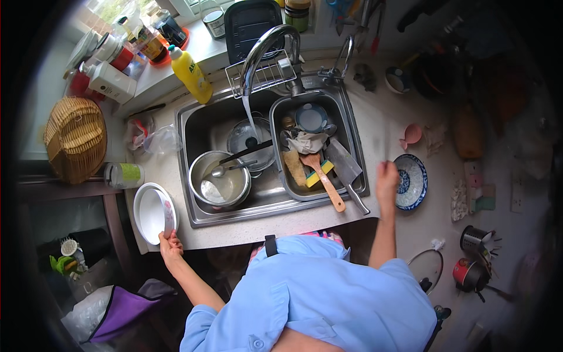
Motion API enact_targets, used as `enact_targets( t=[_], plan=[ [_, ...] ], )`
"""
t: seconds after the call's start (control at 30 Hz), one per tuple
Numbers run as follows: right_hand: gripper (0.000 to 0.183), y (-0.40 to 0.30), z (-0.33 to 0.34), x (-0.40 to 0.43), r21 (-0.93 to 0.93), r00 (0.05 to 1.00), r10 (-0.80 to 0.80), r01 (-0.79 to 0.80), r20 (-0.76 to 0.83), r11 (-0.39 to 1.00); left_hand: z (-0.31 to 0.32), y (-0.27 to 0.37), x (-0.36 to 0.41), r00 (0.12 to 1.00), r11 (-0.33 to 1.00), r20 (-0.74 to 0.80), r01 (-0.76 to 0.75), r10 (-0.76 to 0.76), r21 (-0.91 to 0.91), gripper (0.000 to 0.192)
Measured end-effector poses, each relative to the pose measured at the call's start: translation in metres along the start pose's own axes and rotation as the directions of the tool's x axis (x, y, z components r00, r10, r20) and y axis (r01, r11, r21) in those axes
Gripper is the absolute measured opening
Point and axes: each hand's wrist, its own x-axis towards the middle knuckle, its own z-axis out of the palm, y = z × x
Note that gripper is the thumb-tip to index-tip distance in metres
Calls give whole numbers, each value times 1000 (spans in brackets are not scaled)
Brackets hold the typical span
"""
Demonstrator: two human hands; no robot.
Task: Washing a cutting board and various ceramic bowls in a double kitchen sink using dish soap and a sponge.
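Observation:
At the counter's left front corner, my left hand [171, 245] grips the near rim of a white bowl [148, 215] with a pink floral pattern. My right hand [387, 178], curled and slightly blurred, is beside the left rim of a blue-and-white patterned plate [411, 182] on the right counter; whether it grips anything is unclear. Between my hands, water runs from the chrome faucet [264, 37] into the steel sink [264, 192]. A metal pot [220, 178] with a ladle [220, 170] in it sits there, beside a glass lid [239, 134].
A grey basin [288, 190] in the sink's right side holds a cleaver [343, 163], a wooden spatula [324, 180], a sponge [320, 174] and a small bowl [311, 118]. Handles of the cleaver and spatula overhang the basin's front. A yellow detergent bottle [192, 77] stands behind the sink.

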Motion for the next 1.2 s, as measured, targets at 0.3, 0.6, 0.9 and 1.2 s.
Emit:
enact_targets(
  t=[0.3,0.6,0.9,1.2],
  plan=[
    [33,-23,193,-12,22,854,-3,-10,520,1000,54,-26,-16,959,960,-77,-278,274,-41,41],
    [30,-23,46,-14,307,968,190,-133,-164,942,120,-36,-34,844,925,377,-352,381,-146,32],
    [31,128,-63,-58,433,477,869,-761,-134,484,183,-73,-66,776,951,573,-309,263,-17,28],
    [20,79,-48,-49,678,747,662,-459,-55,574,236,-139,-139,612,847,790,-435,31,304,26]
  ],
)
